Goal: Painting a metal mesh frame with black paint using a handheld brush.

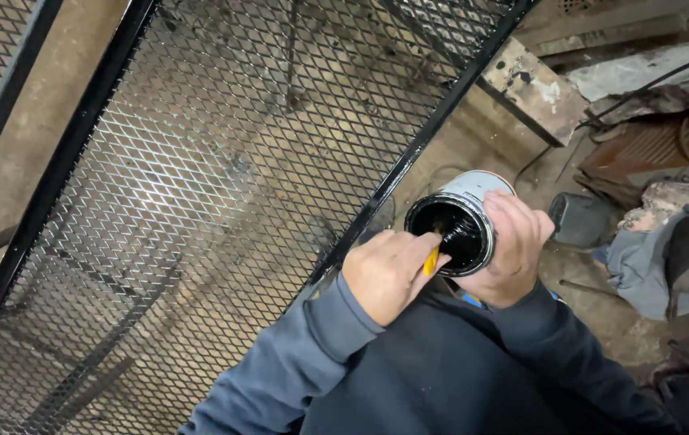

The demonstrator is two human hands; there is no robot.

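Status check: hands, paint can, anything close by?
Right hand grips open paint can. Left hand holds yellow-handled tool dipped in black paint. Black mesh frame beside the can.

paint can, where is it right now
In the head view the paint can sits right of centre, gripped by the right hand, beside the black mesh frame; the left hand dips a yellow-handled tool in.

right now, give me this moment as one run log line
left hand: grips yellow handle dipped in paint can | right hand: holds paint can, open, black paint inside | beside: black mesh panel
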